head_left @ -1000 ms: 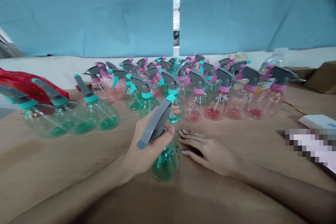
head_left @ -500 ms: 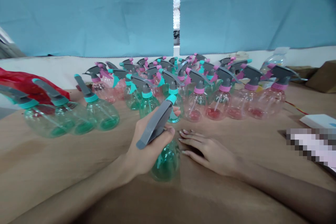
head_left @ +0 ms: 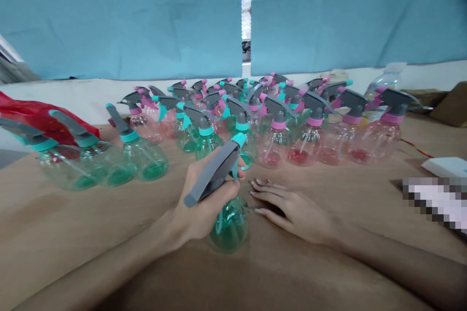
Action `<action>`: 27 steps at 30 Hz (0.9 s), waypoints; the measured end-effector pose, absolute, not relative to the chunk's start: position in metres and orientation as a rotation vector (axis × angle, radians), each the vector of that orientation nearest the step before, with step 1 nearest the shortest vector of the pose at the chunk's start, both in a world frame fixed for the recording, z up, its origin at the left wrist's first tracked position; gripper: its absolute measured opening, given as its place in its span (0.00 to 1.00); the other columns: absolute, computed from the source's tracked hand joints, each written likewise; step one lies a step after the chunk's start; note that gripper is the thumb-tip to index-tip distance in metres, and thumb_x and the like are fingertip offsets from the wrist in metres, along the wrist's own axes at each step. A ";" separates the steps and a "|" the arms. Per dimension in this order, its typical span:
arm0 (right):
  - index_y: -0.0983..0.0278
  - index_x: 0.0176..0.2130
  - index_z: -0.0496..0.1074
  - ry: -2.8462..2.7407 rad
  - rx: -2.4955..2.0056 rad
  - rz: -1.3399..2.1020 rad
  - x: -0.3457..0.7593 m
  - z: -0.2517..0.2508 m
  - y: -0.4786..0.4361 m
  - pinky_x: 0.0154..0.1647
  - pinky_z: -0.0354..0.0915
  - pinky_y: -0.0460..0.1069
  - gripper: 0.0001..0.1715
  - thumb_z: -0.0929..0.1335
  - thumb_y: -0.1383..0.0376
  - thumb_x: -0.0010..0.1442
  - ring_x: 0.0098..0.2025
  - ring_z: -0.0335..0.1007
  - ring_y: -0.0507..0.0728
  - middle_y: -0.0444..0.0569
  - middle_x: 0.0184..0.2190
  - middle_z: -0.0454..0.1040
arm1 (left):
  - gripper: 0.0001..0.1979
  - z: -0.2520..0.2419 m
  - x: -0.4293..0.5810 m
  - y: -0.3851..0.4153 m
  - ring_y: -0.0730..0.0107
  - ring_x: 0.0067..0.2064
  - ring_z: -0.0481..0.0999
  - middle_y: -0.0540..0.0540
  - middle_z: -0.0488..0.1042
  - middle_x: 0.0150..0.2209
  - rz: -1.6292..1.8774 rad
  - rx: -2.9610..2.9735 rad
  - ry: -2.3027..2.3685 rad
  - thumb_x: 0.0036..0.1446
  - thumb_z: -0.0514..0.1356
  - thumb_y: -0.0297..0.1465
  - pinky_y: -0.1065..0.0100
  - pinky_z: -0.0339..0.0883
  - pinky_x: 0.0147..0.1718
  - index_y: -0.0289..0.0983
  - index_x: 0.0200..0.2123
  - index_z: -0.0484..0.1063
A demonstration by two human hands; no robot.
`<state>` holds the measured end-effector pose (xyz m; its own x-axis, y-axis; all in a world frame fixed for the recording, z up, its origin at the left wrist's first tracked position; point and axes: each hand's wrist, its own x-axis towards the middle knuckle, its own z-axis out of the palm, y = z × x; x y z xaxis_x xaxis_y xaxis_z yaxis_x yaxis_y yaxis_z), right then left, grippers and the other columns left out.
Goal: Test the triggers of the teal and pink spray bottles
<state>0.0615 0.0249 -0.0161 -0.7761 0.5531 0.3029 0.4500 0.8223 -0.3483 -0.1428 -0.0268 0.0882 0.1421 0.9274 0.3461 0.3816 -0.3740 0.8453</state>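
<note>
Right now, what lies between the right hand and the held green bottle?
In the head view, only a strip of bare table separates the right hand from the green bottle the left hand grips.

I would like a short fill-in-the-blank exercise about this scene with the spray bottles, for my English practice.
1. The left hand grips a spray bottle with a ____ body.
2. The right hand lies on the table, palm ____.
3. The bag at the far left is ____.
Missing words: green; down; red.
</note>
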 end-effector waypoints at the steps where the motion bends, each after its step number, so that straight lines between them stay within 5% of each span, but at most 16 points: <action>1: 0.65 0.57 0.65 -2.606 -0.747 0.364 0.061 -0.016 0.025 0.62 0.58 0.56 0.25 0.60 0.57 0.66 0.62 0.58 0.57 0.50 0.59 0.65 | 0.06 0.088 -0.143 -0.027 0.73 0.25 0.65 0.53 0.69 0.29 1.205 1.839 1.254 0.50 0.56 0.30 0.70 0.59 0.25 0.41 0.34 0.67; 15: 0.63 0.58 0.65 -2.581 -0.738 0.426 0.062 -0.015 0.025 0.61 0.59 0.57 0.24 0.60 0.58 0.66 0.61 0.59 0.58 0.51 0.59 0.66 | 0.16 0.090 -0.137 -0.027 0.65 0.33 0.75 0.52 0.73 0.30 1.181 1.876 1.435 0.51 0.55 0.30 0.65 0.70 0.36 0.42 0.45 0.68; 27: 0.63 0.58 0.64 -2.576 -0.716 0.421 0.062 -0.016 0.025 0.61 0.59 0.58 0.24 0.60 0.58 0.66 0.62 0.58 0.58 0.51 0.59 0.66 | 0.11 0.093 -0.134 -0.026 0.66 0.36 0.76 0.49 0.75 0.40 1.206 1.858 1.400 0.51 0.56 0.29 0.64 0.70 0.40 0.41 0.40 0.68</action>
<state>0.0618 0.0251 -0.0155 -0.7736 0.5457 0.3222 0.4147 0.8204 -0.3936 -0.1343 -0.0262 0.0927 0.0712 0.9364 0.3436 0.4783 -0.3344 0.8121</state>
